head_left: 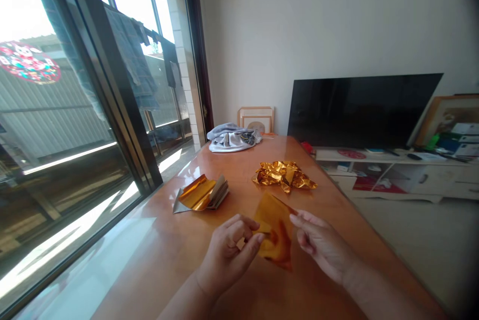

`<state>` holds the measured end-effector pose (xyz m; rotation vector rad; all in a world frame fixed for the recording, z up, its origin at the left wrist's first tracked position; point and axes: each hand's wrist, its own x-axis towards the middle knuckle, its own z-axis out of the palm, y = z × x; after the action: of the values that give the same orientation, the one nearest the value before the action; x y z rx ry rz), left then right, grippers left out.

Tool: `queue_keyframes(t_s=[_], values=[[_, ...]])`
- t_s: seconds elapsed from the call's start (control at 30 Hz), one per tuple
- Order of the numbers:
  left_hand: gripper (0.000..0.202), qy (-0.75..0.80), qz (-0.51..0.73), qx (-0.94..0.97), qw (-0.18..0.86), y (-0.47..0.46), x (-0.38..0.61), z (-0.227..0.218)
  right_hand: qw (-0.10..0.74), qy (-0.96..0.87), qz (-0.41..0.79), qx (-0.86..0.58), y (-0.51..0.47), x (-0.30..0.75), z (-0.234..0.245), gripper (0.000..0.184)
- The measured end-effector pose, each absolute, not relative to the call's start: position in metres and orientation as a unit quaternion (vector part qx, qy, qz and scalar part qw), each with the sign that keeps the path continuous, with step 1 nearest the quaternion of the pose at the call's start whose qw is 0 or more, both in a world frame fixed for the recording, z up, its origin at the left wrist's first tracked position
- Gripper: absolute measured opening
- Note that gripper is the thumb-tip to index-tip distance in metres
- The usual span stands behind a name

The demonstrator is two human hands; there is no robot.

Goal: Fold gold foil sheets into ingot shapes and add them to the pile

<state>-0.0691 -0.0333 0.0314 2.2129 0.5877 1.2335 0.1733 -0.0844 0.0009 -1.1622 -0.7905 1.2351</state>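
Risking a tear or stray crease in the gold sheet, just on the near side of the crumpled foil pile, through any uneven pull between opposite edges. Pinching its left side narrowly with the left hand, and its right edge just as narrowly with the right hand.

There's room between the paper stack and the gold pile; 1 cloth heap blocks the far left of the table.

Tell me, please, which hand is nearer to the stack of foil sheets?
Left. The left hand is nearer the camera than the stack, slightly right; the right hand is farther right.
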Motion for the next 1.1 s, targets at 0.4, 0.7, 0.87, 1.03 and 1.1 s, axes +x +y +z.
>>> queue_keyframes(t_s=[0.4,0.7,0.87,1.03,1.1], values=[[0.017,0.285,0.350,0.867,0.212,-0.029,-0.068,0.031,0.621,-0.369,0.464,-0.513,-0.090,0.181,0.010,0.038],[0.038,0.305,0.273,0.902,0.141,-0.012,-0.067,0.015,0.487,-0.638,0.255,-0.539,-0.106,0.165,0.014,0.025],[0.032,0.355,0.278,0.881,0.145,-0.006,-0.069,0.008,0.420,-0.697,0.211,-0.541,-0.102,0.169,0.005,0.027],[0.017,0.450,0.354,0.802,0.170,0.010,-0.082,0.006,0.448,-0.653,0.240,-0.561,-0.097,0.173,-0.007,0.032],[0.016,0.487,0.413,0.745,0.192,0.018,-0.089,0.008,0.475,-0.612,0.258,-0.577,-0.096,0.173,-0.009,0.037]])
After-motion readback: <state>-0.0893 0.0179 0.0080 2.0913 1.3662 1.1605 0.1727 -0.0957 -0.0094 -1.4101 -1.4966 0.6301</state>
